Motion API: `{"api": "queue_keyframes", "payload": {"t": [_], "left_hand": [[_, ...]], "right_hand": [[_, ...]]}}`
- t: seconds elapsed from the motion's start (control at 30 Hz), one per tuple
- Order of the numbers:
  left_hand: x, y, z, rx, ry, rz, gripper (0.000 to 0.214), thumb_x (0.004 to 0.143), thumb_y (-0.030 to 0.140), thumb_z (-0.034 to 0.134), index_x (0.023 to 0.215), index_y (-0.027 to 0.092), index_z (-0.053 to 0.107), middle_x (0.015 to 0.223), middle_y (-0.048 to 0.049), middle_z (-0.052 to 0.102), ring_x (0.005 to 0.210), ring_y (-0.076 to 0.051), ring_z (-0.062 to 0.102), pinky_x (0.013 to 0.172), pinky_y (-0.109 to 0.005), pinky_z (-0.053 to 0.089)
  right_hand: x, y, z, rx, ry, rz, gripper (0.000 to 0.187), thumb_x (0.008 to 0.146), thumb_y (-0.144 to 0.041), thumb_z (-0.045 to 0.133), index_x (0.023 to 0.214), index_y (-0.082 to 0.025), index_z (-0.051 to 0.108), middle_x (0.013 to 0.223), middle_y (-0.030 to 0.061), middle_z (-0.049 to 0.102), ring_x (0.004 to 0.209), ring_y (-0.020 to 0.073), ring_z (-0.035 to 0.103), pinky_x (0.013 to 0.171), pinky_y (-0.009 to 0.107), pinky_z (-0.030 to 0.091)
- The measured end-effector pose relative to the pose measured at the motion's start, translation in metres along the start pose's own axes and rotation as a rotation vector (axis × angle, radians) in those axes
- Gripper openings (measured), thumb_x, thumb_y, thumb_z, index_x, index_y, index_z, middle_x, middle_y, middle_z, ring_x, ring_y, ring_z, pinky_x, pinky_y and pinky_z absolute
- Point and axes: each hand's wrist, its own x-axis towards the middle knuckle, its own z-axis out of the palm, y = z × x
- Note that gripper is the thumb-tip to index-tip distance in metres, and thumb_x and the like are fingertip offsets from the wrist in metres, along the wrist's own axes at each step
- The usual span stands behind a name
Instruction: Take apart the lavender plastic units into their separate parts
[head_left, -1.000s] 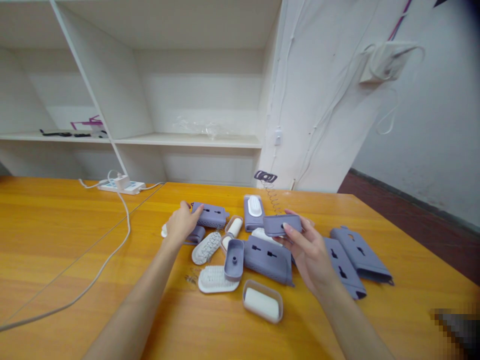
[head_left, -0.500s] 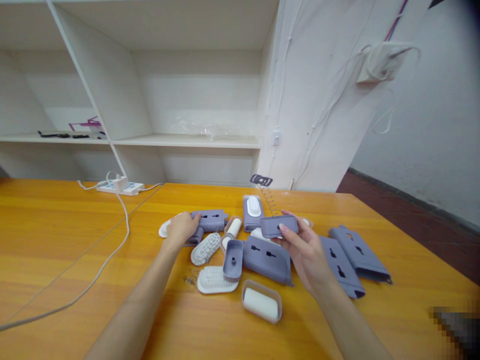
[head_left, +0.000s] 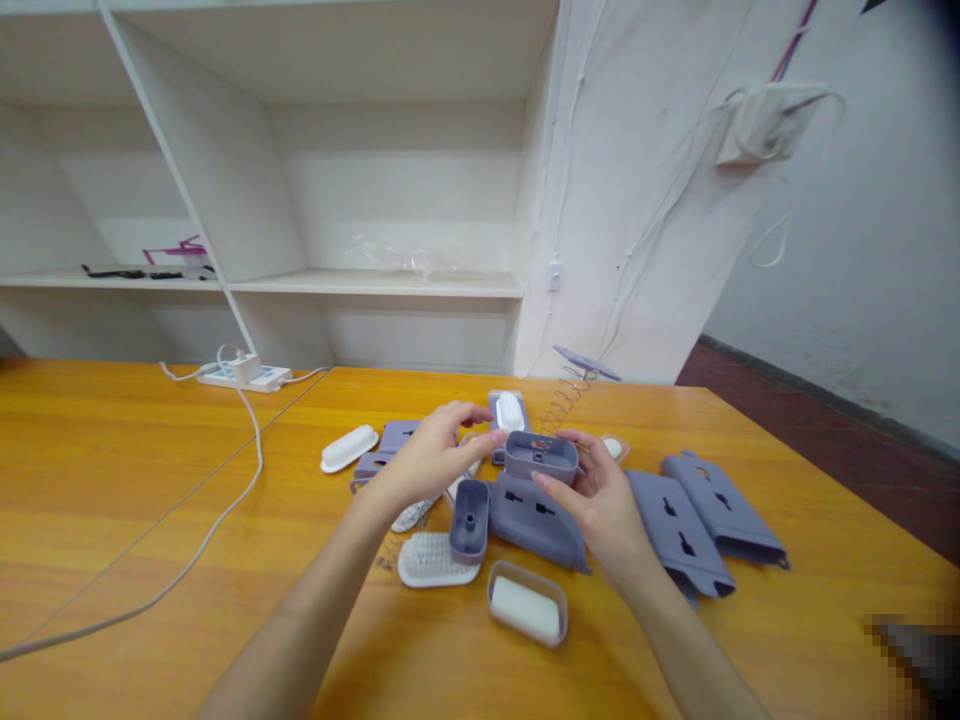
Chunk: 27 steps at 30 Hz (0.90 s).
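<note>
My right hand (head_left: 604,500) grips a small grey-purple plastic box (head_left: 541,468) by its right end, its hollow side turned up. A thin coil spring (head_left: 566,400) rises from the box, leaning right, with a flat grey-purple plate (head_left: 587,362) at its top. At the box's left end is my left hand (head_left: 442,450), thumb and fingers apart, holding nothing; whether the thumb touches the box I cannot tell. Below lies a grey-purple housing with keyhole slots (head_left: 536,520). Beside it a similar small box (head_left: 469,520) rests partly on a white bristled brush head (head_left: 431,560).
More slotted housings (head_left: 679,535) lie to the right. A clear case with a white block (head_left: 527,607) sits in front. Another white brush head (head_left: 349,448) is at left. A power strip (head_left: 244,374) and its cable (head_left: 251,490) run along the table's left, below white shelves (head_left: 375,284).
My left hand has left the grey-purple parts at left and moved right to the held box. My right hand has turned the box hollow side up, and the spring and plate have swung right.
</note>
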Motion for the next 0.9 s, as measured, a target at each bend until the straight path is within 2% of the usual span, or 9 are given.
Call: {"api": "queue_keyframes", "payload": {"t": [0.13, 0.23, 0.33, 0.47, 0.57, 0.63, 0.73, 0.83, 0.9], "left_hand": [[-0.008, 0.021, 0.017, -0.182, -0.048, 0.166, 0.031, 0.082, 0.04, 0.064, 0.107, 0.023, 0.067, 0.111, -0.005, 0.067, 0.108, -0.021, 0.058, 0.097, -0.032, 0.04], [-0.006, 0.022, 0.028, -0.266, 0.0, 0.123, 0.018, 0.086, 0.033, 0.059, 0.094, 0.019, 0.068, 0.099, -0.0047, 0.069, 0.1, -0.02, 0.061, 0.093, -0.031, 0.042], [0.0, 0.023, 0.03, -0.49, 0.056, 0.03, 0.023, 0.088, 0.036, 0.056, 0.084, 0.015, 0.065, 0.085, -0.005, 0.069, 0.082, -0.018, 0.063, 0.081, -0.03, 0.047], [0.006, 0.026, 0.007, -0.904, 0.297, -0.047, 0.026, 0.085, 0.042, 0.057, 0.086, 0.016, 0.055, 0.072, -0.0027, 0.068, 0.069, -0.015, 0.065, 0.076, -0.031, 0.052], [0.005, 0.023, -0.018, -0.89, 0.422, -0.111, 0.024, 0.079, 0.038, 0.063, 0.084, 0.016, 0.054, 0.067, 0.0003, 0.065, 0.059, -0.012, 0.061, 0.061, -0.025, 0.051], [0.003, 0.019, -0.024, -0.862, 0.352, -0.219, 0.018, 0.077, 0.031, 0.058, 0.086, 0.017, 0.054, 0.059, 0.0027, 0.06, 0.052, -0.012, 0.058, 0.053, -0.024, 0.05], [0.002, 0.013, -0.018, -0.758, 0.209, -0.341, 0.022, 0.07, 0.023, 0.05, 0.091, 0.017, 0.054, 0.051, 0.0059, 0.052, 0.038, -0.01, 0.047, 0.041, -0.02, 0.04], [0.003, 0.011, -0.006, -0.621, 0.143, -0.341, 0.022, 0.067, 0.021, 0.046, 0.087, 0.018, 0.054, 0.045, 0.0093, 0.04, 0.033, -0.007, 0.032, 0.036, -0.018, 0.024], [0.003, 0.012, -0.003, -0.536, 0.106, -0.302, 0.019, 0.069, 0.021, 0.045, 0.084, 0.018, 0.055, 0.045, 0.0093, 0.035, 0.037, -0.007, 0.028, 0.038, -0.019, 0.022]], "right_hand": [[-0.001, 0.003, 0.002, -0.04, -0.069, -0.053, 0.046, 0.063, -0.02, 0.082, 0.103, -0.026, 0.059, 0.104, 0.0023, 0.068, 0.096, 0.0207, 0.065, 0.085, 0.033, 0.052], [-0.003, 0.0, 0.002, -0.091, -0.159, -0.057, 0.043, 0.068, -0.023, 0.08, 0.106, -0.026, 0.061, 0.105, 0.0037, 0.069, 0.097, 0.0214, 0.064, 0.087, 0.035, 0.05], [-0.006, -0.007, 0.001, -0.13, -0.235, -0.013, 0.039, 0.072, -0.03, 0.076, 0.109, -0.025, 0.062, 0.104, 0.0045, 0.069, 0.094, 0.0227, 0.064, 0.082, 0.035, 0.051], [-0.013, -0.006, 0.0, -0.425, -0.366, 0.046, 0.037, 0.073, -0.031, 0.073, 0.108, -0.022, 0.067, 0.086, 0.003, 0.069, 0.074, 0.0218, 0.062, 0.067, 0.034, 0.05], [-0.012, 0.001, 0.0, -0.546, -0.286, -0.007, 0.041, 0.074, -0.036, 0.072, 0.112, -0.023, 0.064, 0.087, 0.0034, 0.068, 0.072, 0.0215, 0.061, 0.063, 0.033, 0.049], [-0.007, 0.006, -0.002, -0.574, -0.173, -0.055, 0.042, 0.075, -0.041, 0.07, 0.112, -0.023, 0.061, 0.089, 0.0041, 0.068, 0.073, 0.0218, 0.061, 0.063, 0.033, 0.048], [-0.001, 0.015, -0.008, -0.644, -0.033, -0.109, 0.042, 0.074, -0.04, 0.072, 0.11, -0.023, 0.056, 0.093, 0.0049, 0.069, 0.08, 0.0237, 0.063, 0.072, 0.037, 0.048], [0.002, 0.025, -0.014, -0.749, -0.024, -0.131, 0.042, 0.069, -0.037, 0.076, 0.103, -0.024, 0.055, 0.097, 0.0063, 0.069, 0.091, 0.0275, 0.063, 0.082, 0.042, 0.046], [0.001, 0.028, -0.016, -0.826, -0.033, -0.159, 0.039, 0.066, -0.041, 0.077, 0.096, -0.024, 0.059, 0.097, 0.0071, 0.068, 0.095, 0.0298, 0.062, 0.086, 0.045, 0.044]]}}
